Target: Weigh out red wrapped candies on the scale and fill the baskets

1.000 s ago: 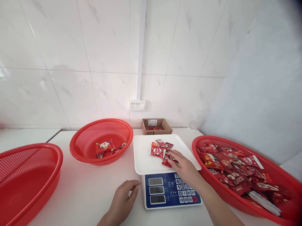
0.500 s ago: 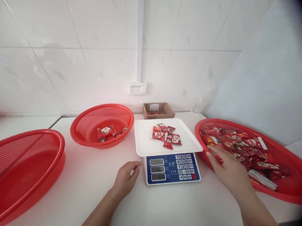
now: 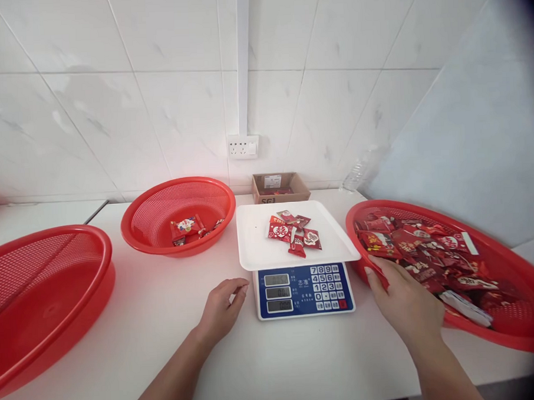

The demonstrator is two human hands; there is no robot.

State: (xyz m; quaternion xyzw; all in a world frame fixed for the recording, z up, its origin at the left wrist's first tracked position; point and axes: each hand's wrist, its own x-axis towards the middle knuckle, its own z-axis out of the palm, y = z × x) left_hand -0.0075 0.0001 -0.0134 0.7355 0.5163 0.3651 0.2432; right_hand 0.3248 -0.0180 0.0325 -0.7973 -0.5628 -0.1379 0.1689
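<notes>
My left hand [image 3: 223, 308] rests on the white table, just left of the scale [image 3: 304, 290]. Its fingers curl loosely, thumb tip close to the index tip, with nothing visible between them. Several small red snack packets [image 3: 295, 231] lie in a loose group on the scale's white tray [image 3: 255, 247]. On the right, my right hand [image 3: 404, 303] is at the near left rim of a red basket [image 3: 527, 327] filled with red packets [image 3: 428, 252]. The thumb lies outside the rim and the fingers reach over it; the fingertips are partly hidden.
A red basket [image 3: 140, 244] with a few packets stands behind left. Another red basket [image 3: 45, 304] is at the far left. Behind the scale are a small cardboard box [image 3: 279, 189] and a clear plastic bottle [image 3: 358, 175] against the tiled wall.
The view has tilted slightly, shifting things upward in the picture. My right hand stays at the basket's rim, and a small packet seen at its fingers earlier no longer shows. The left hand barely moves.
</notes>
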